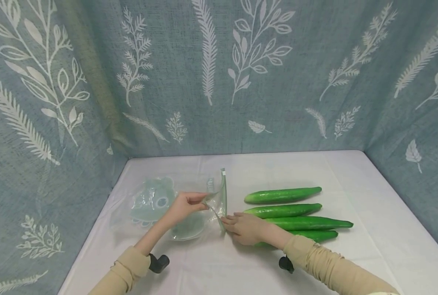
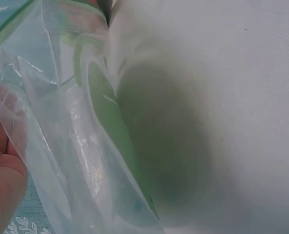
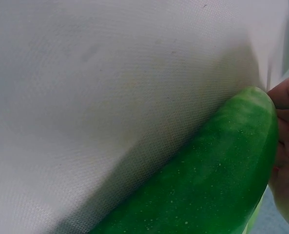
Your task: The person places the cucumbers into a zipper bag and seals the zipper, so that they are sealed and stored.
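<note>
A clear zip bag (image 1: 214,205) with a green seal strip and a pale green dinosaur print lies at the left of the table, its mouth facing right and partly spread. My left hand (image 1: 185,208) pinches one lip of the mouth and lifts it; in the left wrist view, fingers (image 2: 3,131) show through and beside the clear film. At the near end of the mouth my right hand (image 1: 245,228) grips the bag's edge with its fingertips. Beneath and beside that hand lies a cucumber (image 3: 207,170), its pale tip close to the thumb in the right wrist view.
Several cucumbers lie side by side at the right, among them the farthest cucumber (image 1: 282,195) and a longer cucumber (image 1: 311,223). The white tablecloth (image 1: 204,270) covers the table. A patterned blue-grey curtain (image 1: 189,73) hangs behind and at both sides.
</note>
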Tool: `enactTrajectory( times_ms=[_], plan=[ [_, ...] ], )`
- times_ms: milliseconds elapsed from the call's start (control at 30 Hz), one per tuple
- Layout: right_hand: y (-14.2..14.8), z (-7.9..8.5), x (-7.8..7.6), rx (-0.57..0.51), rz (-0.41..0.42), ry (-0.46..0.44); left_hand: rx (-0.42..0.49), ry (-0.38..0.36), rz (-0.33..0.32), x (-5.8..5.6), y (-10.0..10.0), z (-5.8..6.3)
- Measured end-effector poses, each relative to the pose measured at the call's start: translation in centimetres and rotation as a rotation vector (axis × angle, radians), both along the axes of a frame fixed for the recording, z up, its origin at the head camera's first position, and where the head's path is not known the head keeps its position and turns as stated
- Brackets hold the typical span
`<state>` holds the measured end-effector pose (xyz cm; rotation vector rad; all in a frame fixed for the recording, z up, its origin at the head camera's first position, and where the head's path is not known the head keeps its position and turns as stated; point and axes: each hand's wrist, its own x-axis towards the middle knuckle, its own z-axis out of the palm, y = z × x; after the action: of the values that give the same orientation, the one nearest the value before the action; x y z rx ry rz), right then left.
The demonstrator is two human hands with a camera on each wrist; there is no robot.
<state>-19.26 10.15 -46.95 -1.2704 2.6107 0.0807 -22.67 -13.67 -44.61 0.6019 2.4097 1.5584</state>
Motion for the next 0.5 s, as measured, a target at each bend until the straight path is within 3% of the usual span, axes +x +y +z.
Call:
enactTrajectory(
  times_ms=[233, 500],
  plan=[
    [-0.12, 0.25, -0.06, 0.011, -0.005, 0.003, -0.012, -0.007, -0.021, 0.06, 0.18, -0.25],
    [-0.22, 0.2, 0.02, -0.021, -0.033, -0.008, -0.036, 0.033, 0.004, 0.12, 0.48, -0.55]
  ],
)
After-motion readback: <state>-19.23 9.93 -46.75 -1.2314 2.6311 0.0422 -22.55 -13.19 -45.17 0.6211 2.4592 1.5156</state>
